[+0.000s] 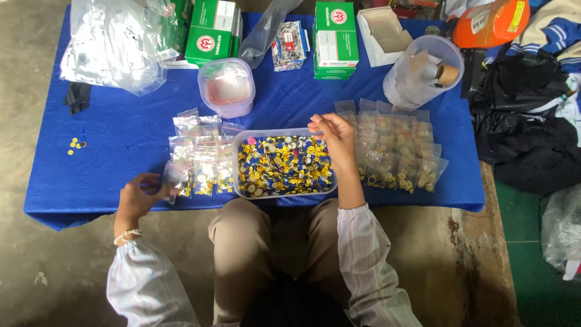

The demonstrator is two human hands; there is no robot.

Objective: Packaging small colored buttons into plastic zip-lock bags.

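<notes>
Left hand (140,197) pinches a small clear bag (177,175) at the table's (109,151) near-left edge: light, limp, slippery, best held by its rim. Right hand (334,134), fingertips pressed together, hovers over the button tub (283,165).

A tray (239,162) of buttons (283,165) sits at the desk's (121,133) near edge, in front of the person. Filled small bags (200,160) lie just left of it, more bags (396,151) just right. Behind the tray stands a lidded tub (226,88); boxes (336,39) line the far edge, and a tipped jar (423,71) lies at the far right.
</notes>
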